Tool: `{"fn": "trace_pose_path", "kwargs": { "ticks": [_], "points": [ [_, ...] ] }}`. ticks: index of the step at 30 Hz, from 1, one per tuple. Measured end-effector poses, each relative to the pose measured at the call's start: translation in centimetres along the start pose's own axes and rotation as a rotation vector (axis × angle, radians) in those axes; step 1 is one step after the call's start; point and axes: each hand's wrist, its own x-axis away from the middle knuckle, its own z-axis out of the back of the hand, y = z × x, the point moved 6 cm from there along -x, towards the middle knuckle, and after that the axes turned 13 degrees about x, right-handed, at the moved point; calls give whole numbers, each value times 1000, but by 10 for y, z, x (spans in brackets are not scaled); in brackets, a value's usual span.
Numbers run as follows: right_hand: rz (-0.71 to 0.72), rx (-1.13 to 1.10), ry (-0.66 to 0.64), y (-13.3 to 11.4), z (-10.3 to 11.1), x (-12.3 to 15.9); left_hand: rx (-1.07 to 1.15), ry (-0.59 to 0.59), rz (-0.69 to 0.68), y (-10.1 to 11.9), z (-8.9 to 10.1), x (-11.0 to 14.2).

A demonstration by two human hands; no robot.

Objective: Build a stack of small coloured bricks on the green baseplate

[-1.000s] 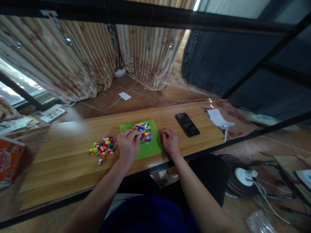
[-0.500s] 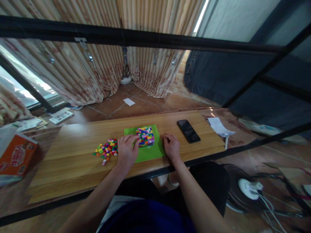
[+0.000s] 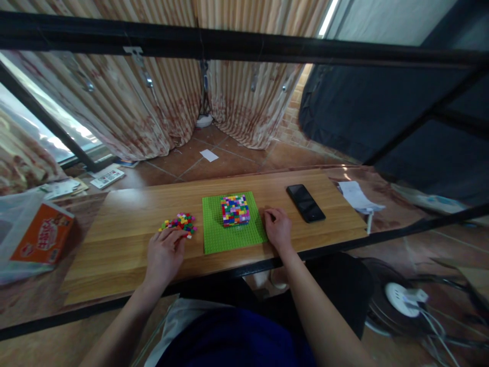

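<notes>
A block of many-coloured toy bricks [image 3: 235, 210] stands on a green studded baseplate [image 3: 219, 242]. Left of the plate lies a heap of small loose bricks [image 3: 185, 221] in mixed colours. My left hand [image 3: 166, 252] reaches over the near side of this heap, its fingers bent down among the bricks and the thumb a little apart from them. Its fingertips are partly hidden. Beside the plate's right edge rests my right hand [image 3: 278, 229], with fingers curled in and thumb near the index finger. No brick shows in it, and it is apart from the brick block.
A black phone [image 3: 305, 203] lies on the wooden table [image 3: 126, 234], right of my right hand. Beyond the right end is white paper [image 3: 355, 196]. An orange box [image 3: 46, 234] in a plastic bag is at the left. A dark metal bar [image 3: 244, 46] crosses above.
My left hand has moved from the brick block leftward to the loose heap, uncovering the block. My right hand keeps its place beside the plate. The whole view has shifted slightly.
</notes>
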Motion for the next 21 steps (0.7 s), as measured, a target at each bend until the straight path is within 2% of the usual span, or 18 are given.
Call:
{"fn": "trace_pose_path", "kwargs": {
  "ticks": [5,11,16,21],
  "points": [
    [-15,-13,-1,1,0,0,-163,-12,33,8,-6,0],
    [-13,7,-16,1,-1,-1,-182,-73,39,8,-8,-2],
    [-12,11,-13,0,-1,-1,-77,-72,30,12,-7,-8],
    [-6,4,-3,0,-1,-1,111,-70,44,28,-14,-24]
  ]
}}
